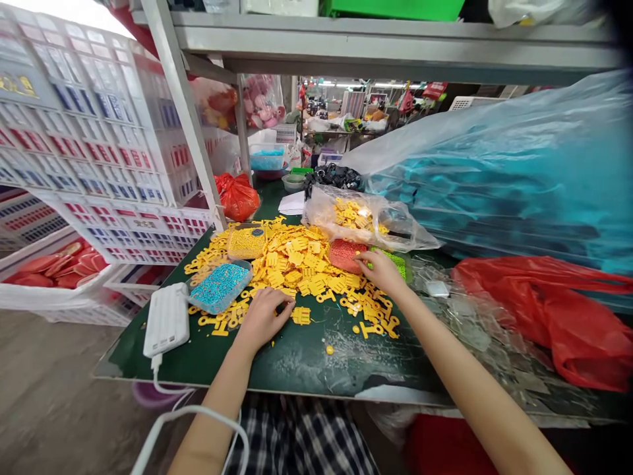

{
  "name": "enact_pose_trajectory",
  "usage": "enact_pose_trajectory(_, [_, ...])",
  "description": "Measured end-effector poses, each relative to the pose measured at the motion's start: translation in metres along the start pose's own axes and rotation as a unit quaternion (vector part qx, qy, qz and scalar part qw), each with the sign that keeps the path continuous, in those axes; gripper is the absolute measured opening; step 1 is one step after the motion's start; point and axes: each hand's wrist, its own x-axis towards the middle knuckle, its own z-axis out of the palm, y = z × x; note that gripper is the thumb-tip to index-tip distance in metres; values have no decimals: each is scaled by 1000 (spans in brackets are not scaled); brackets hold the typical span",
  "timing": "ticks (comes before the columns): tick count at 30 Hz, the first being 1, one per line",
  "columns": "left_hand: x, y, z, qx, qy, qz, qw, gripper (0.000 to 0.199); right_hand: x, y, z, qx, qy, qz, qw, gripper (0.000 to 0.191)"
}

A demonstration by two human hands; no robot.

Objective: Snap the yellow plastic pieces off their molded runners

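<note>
Inside the board's point(316, 363) edge, left hand point(262, 320) and right hand point(383, 274) touch yellow pieces point(291, 264).

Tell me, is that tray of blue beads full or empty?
Full: the blue beads cover the whole tray, reaching nearly to its rim.

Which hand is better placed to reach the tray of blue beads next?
Probably the left: the left hand rests on the yellow plastic pieces right beside the tray of blue beads. The right hand is farther across, at the red bead tray and green bead tray.
</note>
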Motion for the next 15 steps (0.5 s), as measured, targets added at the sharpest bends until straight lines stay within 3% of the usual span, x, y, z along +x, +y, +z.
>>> enact_pose_trajectory(15, [1,2,-5,-1,19,-31,999,21,-21,-12,7,1,61,45,997,23])
